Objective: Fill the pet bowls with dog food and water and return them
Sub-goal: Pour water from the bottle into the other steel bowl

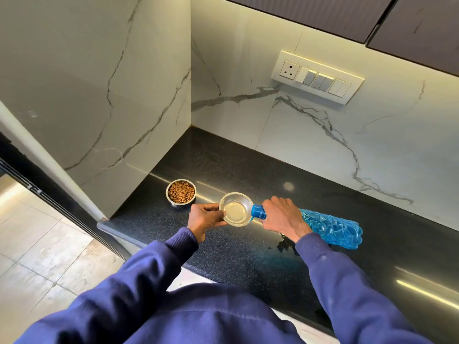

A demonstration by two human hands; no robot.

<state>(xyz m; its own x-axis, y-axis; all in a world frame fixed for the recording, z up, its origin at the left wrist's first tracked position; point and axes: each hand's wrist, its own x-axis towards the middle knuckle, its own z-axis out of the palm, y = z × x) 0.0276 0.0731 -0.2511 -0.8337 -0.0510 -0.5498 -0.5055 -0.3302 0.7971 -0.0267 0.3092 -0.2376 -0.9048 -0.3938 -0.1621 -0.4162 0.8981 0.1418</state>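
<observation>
A steel bowl [180,193] full of brown dog food stands on the black counter [223,165] near the left wall. Just right of it is a second steel bowl [236,209] with a little water in it. My left hand [205,218] pinches its left rim. My right hand [283,217] grips the neck of a blue plastic bottle [330,228], which lies almost level with its blue mouth [258,211] over the bowl's right rim. The bottle's body points to the right.
A small puddle of water [285,244] lies on the counter below my right wrist. Marble walls close the corner at left and behind. A switch panel [318,76] is on the back wall. The tiled floor [44,244] lies beyond the counter's left end.
</observation>
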